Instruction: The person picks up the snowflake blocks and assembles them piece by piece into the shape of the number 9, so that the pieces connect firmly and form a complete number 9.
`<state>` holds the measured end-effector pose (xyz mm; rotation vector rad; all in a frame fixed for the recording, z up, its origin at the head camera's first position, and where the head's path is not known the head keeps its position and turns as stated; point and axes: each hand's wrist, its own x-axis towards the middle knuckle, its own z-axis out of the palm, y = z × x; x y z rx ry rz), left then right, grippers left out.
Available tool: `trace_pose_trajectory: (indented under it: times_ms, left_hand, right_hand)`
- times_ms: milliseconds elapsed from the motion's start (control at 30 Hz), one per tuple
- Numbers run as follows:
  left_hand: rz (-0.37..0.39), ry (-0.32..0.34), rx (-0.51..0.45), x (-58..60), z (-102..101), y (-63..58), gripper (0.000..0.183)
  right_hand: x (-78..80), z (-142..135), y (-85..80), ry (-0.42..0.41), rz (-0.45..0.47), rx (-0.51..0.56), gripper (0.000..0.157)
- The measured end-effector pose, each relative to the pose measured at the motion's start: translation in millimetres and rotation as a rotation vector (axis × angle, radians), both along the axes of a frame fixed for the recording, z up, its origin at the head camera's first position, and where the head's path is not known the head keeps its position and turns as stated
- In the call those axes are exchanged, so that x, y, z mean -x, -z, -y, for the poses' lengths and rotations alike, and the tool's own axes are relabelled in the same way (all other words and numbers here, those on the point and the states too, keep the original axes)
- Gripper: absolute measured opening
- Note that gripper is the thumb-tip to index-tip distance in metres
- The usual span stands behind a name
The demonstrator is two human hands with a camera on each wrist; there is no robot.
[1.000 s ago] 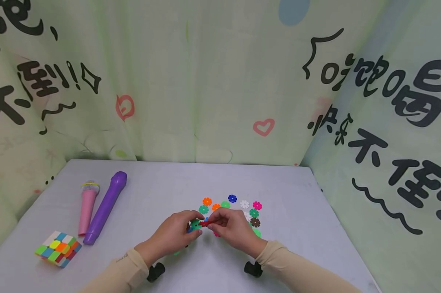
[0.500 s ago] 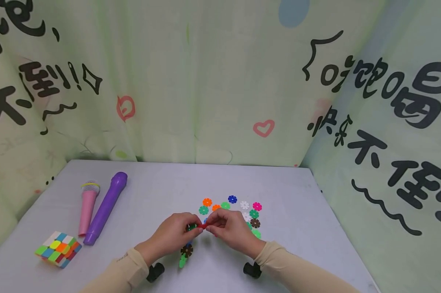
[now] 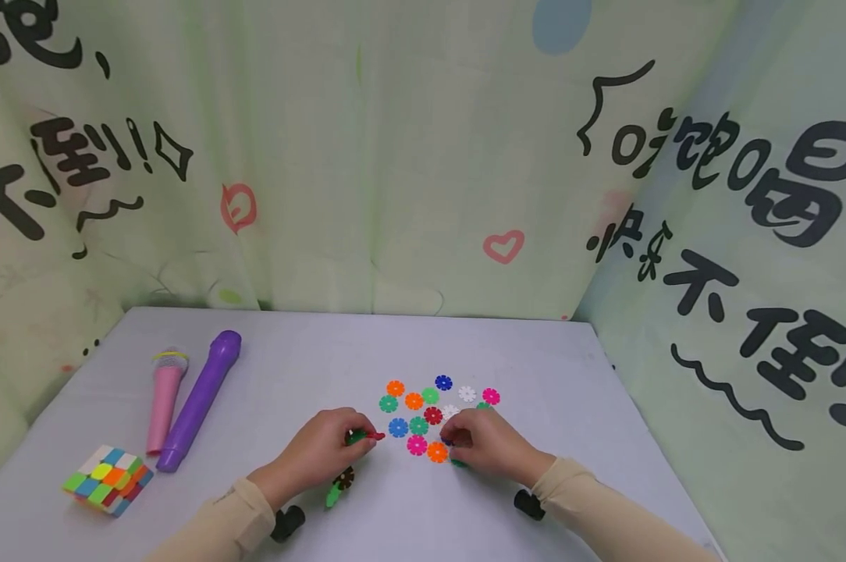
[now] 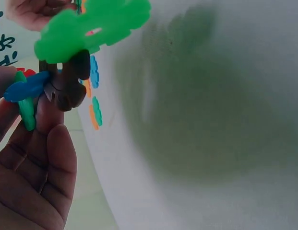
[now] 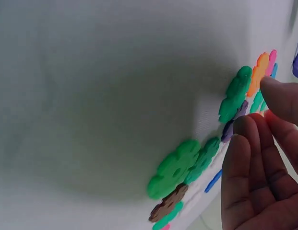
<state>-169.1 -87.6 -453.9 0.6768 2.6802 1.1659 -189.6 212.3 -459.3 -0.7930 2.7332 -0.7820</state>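
My left hand [image 3: 314, 451] pinches a chain of interlocking plastic flower discs above the table. A red disc [image 3: 377, 435] sticks out at its fingertips. Below hang a brown disc [image 4: 68, 81] and a light green disc [image 4: 93, 28], with a blue disc [image 4: 28, 88] slotted in near the fingers. My right hand [image 3: 496, 446] is over the right side of the loose discs, its fingers bent and the thumb apart from them in the right wrist view. Nearest to it lie a dark purple disc [image 5: 233, 123] and a green disc [image 5: 235, 93]. Its fingers partly hide the discs beneath.
More flower discs lie flat mid-table, among them an orange disc [image 3: 437, 452] and a pink disc [image 3: 417, 445]. At the left are a Rubik's cube [image 3: 109, 480], a pink microphone [image 3: 165, 406] and a purple microphone-shaped tube [image 3: 201, 402]. A printed curtain [image 3: 311, 156] hangs behind the table [image 3: 311, 351].
My right hand has let go of the red disc beside the left hand and moved right, over the loose discs. The left hand has shifted slightly left, keeping the chain with the red disc.
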Motion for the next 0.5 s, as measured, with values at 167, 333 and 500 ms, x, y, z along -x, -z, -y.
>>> trace_pose_trajectory:
  times_ms: [167,333,500]
  left_hand:
    - [0.003,0.001,-0.01,0.4,1.8,2.1,0.009]
    - [0.03,-0.007,-0.024,-0.1,3.0,2.6,0.01]
    - [0.059,-0.012,-0.047,-1.2,4.4,3.1,0.011]
  right_hand:
    - [-4.2,-9.9,-1.1,-0.015,-0.069,-0.153,0.025]
    - [-6.1,-13.6,-1.6,-0.009,-0.047,-0.206,0.027]
    - [-5.8,-13.2,-1.5,-0.015,-0.018,-0.219,0.027]
